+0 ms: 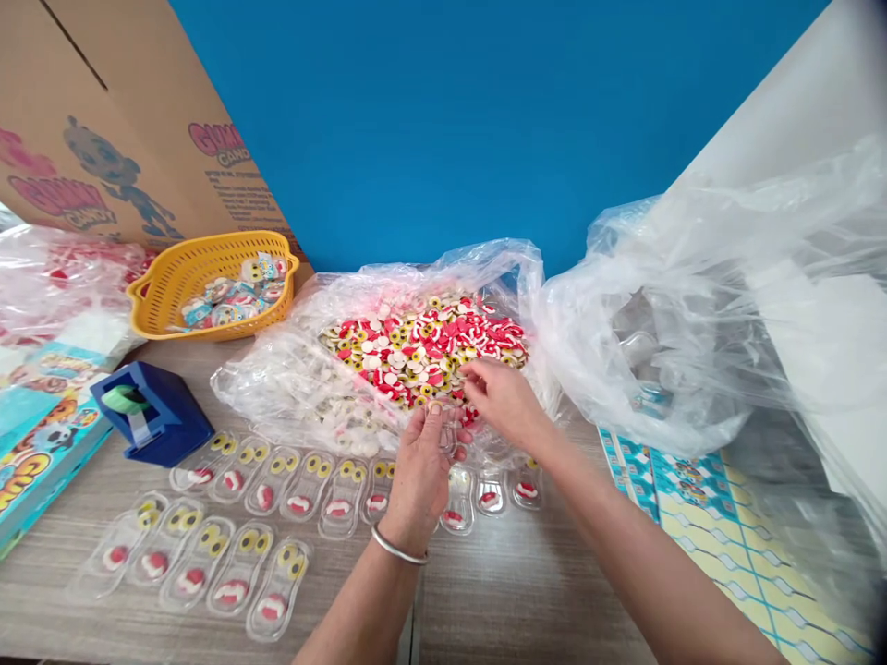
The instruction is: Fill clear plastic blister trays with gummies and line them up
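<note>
My left hand (426,462), with a metal bangle at its wrist, holds a small clear plastic candy tray (452,438) between thumb and fingers. Just above and to the right, my right hand (500,395) has its fingertips pinched together at the edge of the candy pile; what they hold, if anything, is too small to make out. Red-and-white lip-shaped gummies and yellow eye-shaped gummies make up the pile (416,346), which lies in an opened clear plastic bag (277,383). Rows of filled clear trays (299,487), each with eyes and lips, lie on the table (485,591).
At the left stand a yellow basket (173,286) with wrapped candies, a blue tape dispenser (156,416) and a printed candy box (52,434). A large carton (125,102) rises behind. On the right are a plastic bag (624,342) and printed sheets (707,536).
</note>
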Tool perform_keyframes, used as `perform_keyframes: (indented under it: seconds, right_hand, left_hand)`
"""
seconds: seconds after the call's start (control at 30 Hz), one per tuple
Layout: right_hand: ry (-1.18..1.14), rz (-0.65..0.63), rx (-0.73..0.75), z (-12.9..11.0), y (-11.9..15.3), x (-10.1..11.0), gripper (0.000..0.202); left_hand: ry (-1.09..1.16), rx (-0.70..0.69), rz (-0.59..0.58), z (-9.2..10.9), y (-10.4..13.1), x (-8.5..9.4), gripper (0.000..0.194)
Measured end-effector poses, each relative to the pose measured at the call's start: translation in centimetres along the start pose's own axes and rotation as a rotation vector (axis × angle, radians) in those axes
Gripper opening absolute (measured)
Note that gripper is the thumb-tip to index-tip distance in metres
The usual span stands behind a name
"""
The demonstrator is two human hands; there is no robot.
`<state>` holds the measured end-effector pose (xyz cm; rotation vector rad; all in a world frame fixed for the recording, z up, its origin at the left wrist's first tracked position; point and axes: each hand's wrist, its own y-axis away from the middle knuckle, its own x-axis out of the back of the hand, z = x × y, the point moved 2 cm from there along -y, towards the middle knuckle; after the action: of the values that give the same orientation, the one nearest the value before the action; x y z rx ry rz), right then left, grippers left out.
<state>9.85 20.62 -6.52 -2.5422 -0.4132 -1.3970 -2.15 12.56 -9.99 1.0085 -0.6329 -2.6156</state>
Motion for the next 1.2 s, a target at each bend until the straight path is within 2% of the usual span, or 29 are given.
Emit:
perform_keyframes:
  seconds: [0.13, 0.27, 0.43, 0.57, 0.67, 0.73, 0.8, 0.87, 0.97, 1.07, 1.13, 1.2]
  right_hand:
    - [0.310, -0.005, -0.032, 1.7, -2.6, -0.7, 0.032]
    - [0.316, -0.007, -0.023, 2.7, -3.1, -1.3, 0.027]
    - [0.032, 0.116, 0.030, 2.3, -0.8, -0.2, 0.016]
    - [-0.139, 0.052, 0.061, 0.1, 2.5, -0.1, 0.017]
    - [-0.115, -0.004, 0.188, -1.3, 4.2, -0.2, 0.010]
    - [-0.149, -0.034, 0.248, -1.4, 4.3, 0.0, 0.014]
    - [-0.219, -0.023, 0.226, -0.8, 3.3, 0.4, 0.017]
    - [-0.210, 0.041, 0.149, 0.1, 1.3, 0.7, 0.017]
    - [-0.013, 0.125, -0.039, 1.0, -2.6, 0.3, 0.015]
    - [0.154, 0.093, -0.218, 1.2, -5.7, -0.9, 0.021]
    - [0.176, 0.056, -0.239, 1.2, -6.7, -1.7, 0.019]
    - [0.160, 0.024, -0.193, 1.2, -6.8, -2.2, 0.014]
  left_hand:
    - [-0.009, 0.001, 0.034, 0.2, -0.1, -0.2, 0.042]
    - [-0.015, 0.013, 0.042, 0.2, -0.2, -0.1, 0.045]
    - [-0.011, 0.023, 0.042, 0.1, 0.0, -0.2, 0.039]
    - [0.017, -0.011, 0.015, -0.5, -0.2, -0.6, 0.033]
    - [0.032, -0.067, 0.014, -0.9, -0.3, -0.7, 0.032]
    - [0.028, -0.079, 0.028, -1.0, -0.4, -0.7, 0.032]
    - [0.016, -0.070, 0.034, -0.9, -0.5, -0.7, 0.033]
    - [-0.012, -0.043, 0.032, -0.8, -0.5, -0.8, 0.036]
    - [-0.066, -0.018, 0.039, -0.7, -0.6, -0.9, 0.040]
    - [-0.077, -0.020, 0.048, -0.7, -0.7, -0.9, 0.040]
    - [-0.077, -0.015, 0.051, -0.7, -0.7, -1.0, 0.039]
    - [-0.075, -0.005, 0.059, -0.7, -0.6, -1.0, 0.040]
